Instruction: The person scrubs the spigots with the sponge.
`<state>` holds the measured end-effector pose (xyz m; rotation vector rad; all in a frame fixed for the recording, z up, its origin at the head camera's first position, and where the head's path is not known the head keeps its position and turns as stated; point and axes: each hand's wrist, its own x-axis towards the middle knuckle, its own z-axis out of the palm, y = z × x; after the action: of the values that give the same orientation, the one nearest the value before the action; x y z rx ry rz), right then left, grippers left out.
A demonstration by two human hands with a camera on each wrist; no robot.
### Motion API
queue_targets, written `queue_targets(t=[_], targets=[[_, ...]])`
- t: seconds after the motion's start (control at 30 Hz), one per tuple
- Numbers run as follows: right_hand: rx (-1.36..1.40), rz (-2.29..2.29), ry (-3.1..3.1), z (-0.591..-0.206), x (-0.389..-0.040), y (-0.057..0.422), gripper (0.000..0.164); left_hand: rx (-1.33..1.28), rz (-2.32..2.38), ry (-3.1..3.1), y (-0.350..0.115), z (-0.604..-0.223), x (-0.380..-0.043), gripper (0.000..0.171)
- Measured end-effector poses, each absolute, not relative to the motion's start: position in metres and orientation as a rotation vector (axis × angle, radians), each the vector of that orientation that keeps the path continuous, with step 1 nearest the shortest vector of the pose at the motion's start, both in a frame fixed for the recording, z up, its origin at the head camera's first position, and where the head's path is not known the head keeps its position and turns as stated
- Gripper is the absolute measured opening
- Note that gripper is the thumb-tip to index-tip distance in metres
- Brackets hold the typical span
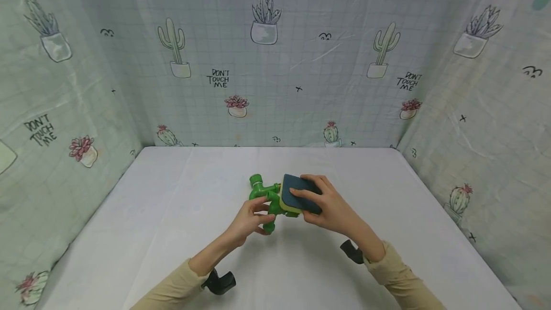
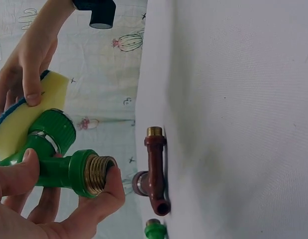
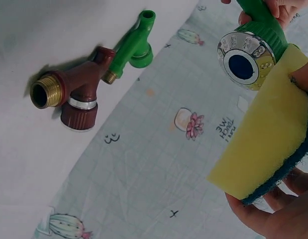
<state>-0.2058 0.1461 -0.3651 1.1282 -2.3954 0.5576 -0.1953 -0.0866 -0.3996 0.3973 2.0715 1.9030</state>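
My left hand (image 1: 248,218) grips a green plastic tap (image 2: 61,169) above the table; its brass threaded end points toward the wrist camera, with a fingertip at the thread's rim. In my right hand (image 1: 330,206) is a sponge (image 3: 263,137), yellow foam with a dark blue scouring layer, held between thumb and fingers. The foam side lies against the tap near its round knob (image 3: 248,57), which has a chrome face and a blue centre. From the head view, the sponge covers part of the held tap.
On the white table (image 1: 193,195) behind the hands lie a dark red tap (image 3: 84,84) with a brass thread and a second green tap (image 3: 134,47). Patterned cloth (image 1: 297,61) walls the back and both sides. Black camera mounts (image 1: 220,282) sit at the wrists.
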Motion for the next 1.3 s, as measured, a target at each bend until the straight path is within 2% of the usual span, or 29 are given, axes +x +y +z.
queue_targets(t=[0.3,0.57,0.83,0.93,1.1,1.3], targets=[[1.095,0.685,-2.491,-0.364,-0.206,0.142,0.050,0.361,1.973,2.080,-0.086,-0.401,-0.192,0.044],[1.130,0.400,-2.296,-0.365,-0.202,0.138,0.055,0.245,2.069,1.978,-0.085,-0.402,-0.194,0.045],[1.216,0.164,-2.066,-0.385,-0.199,0.139,0.061,-0.011,2.184,1.660,-0.085,-0.398,-0.196,0.050],[1.218,0.133,-2.000,-0.392,-0.201,0.145,0.055,-0.064,2.190,1.554,-0.085,-0.395,-0.196,0.053],[1.209,0.114,-1.892,-0.397,-0.203,0.151,0.026,-0.089,2.201,1.446,-0.086,-0.389,-0.196,0.050],[1.197,0.167,-1.782,-0.397,-0.206,0.154,0.028,-0.067,2.200,1.421,-0.089,-0.388,-0.195,0.048]])
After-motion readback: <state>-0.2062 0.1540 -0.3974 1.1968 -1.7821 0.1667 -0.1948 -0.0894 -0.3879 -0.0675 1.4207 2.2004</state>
